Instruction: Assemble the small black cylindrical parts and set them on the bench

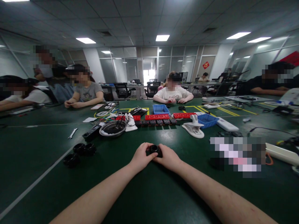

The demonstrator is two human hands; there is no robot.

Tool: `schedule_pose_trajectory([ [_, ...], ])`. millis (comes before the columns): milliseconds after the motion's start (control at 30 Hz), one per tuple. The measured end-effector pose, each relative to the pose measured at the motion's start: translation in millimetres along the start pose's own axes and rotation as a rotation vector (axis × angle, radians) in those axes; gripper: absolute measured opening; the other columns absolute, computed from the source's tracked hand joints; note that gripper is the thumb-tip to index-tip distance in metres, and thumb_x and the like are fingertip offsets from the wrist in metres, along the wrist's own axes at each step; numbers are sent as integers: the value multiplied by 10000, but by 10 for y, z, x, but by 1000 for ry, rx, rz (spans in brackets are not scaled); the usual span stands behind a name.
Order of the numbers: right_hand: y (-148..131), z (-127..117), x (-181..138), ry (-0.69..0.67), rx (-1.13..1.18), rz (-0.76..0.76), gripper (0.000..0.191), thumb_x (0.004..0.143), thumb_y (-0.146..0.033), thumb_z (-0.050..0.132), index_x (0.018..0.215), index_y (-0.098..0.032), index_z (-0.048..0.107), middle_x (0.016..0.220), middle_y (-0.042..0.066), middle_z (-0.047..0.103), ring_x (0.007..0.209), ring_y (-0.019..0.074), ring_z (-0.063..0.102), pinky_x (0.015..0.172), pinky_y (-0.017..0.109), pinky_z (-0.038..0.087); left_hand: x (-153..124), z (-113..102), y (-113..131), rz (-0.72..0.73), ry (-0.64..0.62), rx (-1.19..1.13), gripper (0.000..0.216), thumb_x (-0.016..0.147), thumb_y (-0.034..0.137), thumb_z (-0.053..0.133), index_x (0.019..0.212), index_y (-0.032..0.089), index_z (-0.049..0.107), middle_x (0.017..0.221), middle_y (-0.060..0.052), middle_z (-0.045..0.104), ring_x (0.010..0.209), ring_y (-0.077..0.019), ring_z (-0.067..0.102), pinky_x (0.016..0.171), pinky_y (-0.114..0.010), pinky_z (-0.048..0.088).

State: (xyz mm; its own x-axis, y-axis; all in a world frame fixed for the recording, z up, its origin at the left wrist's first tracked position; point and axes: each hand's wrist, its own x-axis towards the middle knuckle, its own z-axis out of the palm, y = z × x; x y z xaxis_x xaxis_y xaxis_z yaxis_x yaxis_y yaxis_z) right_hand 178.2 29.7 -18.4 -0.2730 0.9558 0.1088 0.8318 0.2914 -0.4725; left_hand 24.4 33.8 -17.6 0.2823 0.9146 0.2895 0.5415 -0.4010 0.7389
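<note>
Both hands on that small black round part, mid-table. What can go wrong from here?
1. The left hand and right hand seem to pinch the black round part mostly with the fingertips; a slip might send it rolling across the green table.
2. Similar black parts lie loose to the left; a dropped piece could get mixed up with them.

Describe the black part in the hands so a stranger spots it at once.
On the dark green table, look just in from the middle of the near edge. Where left hand and right hand meet sits a small black round part; unlike the similar black parts lying loose to its left, it is held.
</note>
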Motion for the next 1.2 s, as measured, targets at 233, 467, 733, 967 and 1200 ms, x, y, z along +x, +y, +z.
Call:
schedule_pose_trajectory([
  [233,168,-159,85,-264,446,-215,436,629,-197,638,1049,-163,527,915,28,587,807,163,537,707,274,401,24,-101,-6,84,-162,-31,314,697,262,596,999,187,551,913,-37,544,733,-154,511,592,-240,404],
  [467,167,-113,98,-225,419,-122,307,602,-209,653,879,-137,541,735,-9,557,653,120,499,561,216,367,14,-58,-10,93,-120,-15,298,683,262,610,966,184,560,917,-39,543,785,-169,516,603,-245,406],
  [733,29,53,42,37,122,13,391,592,-338,652,901,-148,506,830,58,563,715,179,519,584,262,366,-20,-7,44,44,5,64,279,660,256,623,923,188,559,876,-29,539,816,-190,512,674,-285,417],
  [967,139,-183,66,-269,444,-190,432,615,-175,636,1031,-167,518,907,25,577,791,157,533,690,268,409,5,-95,50,84,-143,8,292,704,260,579,986,187,553,878,-32,529,721,-153,494,595,-243,408],
  [1200,213,-166,119,-313,468,-162,285,647,-167,607,922,-142,537,742,-17,548,645,107,490,577,217,378,12,-86,14,96,-159,-16,309,690,258,596,988,186,554,903,-37,530,718,-147,492,603,-242,407],
])
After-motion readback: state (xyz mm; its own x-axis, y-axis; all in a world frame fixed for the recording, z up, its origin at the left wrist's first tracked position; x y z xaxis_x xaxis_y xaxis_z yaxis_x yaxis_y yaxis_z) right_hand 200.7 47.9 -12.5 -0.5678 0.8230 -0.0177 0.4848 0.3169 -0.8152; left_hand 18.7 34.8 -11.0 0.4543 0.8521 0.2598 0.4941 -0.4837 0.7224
